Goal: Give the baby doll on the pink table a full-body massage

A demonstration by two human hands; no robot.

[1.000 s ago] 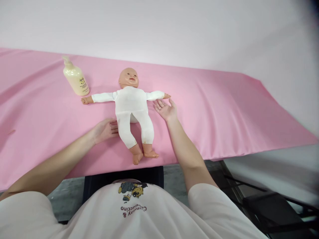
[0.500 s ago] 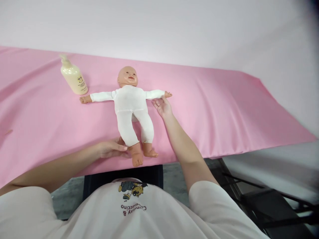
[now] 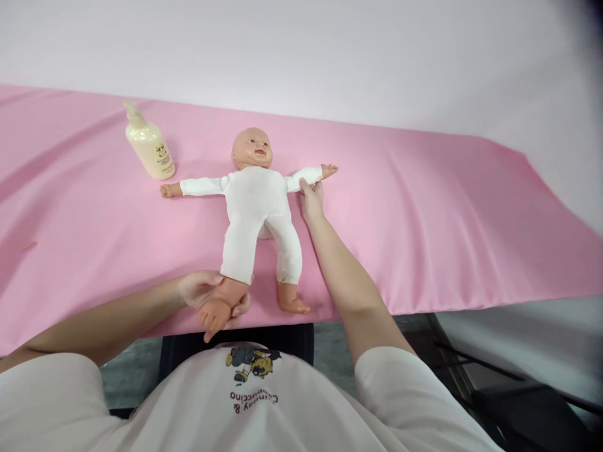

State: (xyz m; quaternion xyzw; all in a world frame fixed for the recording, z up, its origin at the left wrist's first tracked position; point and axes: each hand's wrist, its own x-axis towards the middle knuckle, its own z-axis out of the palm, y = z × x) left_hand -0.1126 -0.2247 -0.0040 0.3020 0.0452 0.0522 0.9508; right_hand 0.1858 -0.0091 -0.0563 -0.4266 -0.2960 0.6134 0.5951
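A baby doll point(image 3: 257, 191) with a bald head and a white cloth body lies face up, arms spread, its feet toward me. My left hand point(image 3: 202, 289) is wrapped from below around the doll's lower leg on the left, lifting it so the foot tilts outward; some fingers are hidden behind the ankle. My right hand point(image 3: 311, 196) pinches the doll's forearm on the right, thumb on top, close to the wrist. Its other leg rests on the pink cloth point(image 3: 400, 232), and its other arm lies stretched out untouched.
A cream pump bottle point(image 3: 151, 149) stands at the back left, near the doll's hand. A thin brownish stick-like piece point(image 3: 29, 247) lies on the cloth at the far left. The table's front edge runs just before my body. Dark metal framing point(image 3: 471, 376) shows at the lower right.
My left hand has closed around the doll's lower leg and raised it, swinging the foot left. My right hand has closed on the forearm, which is lifted slightly. The view has shifted a little.
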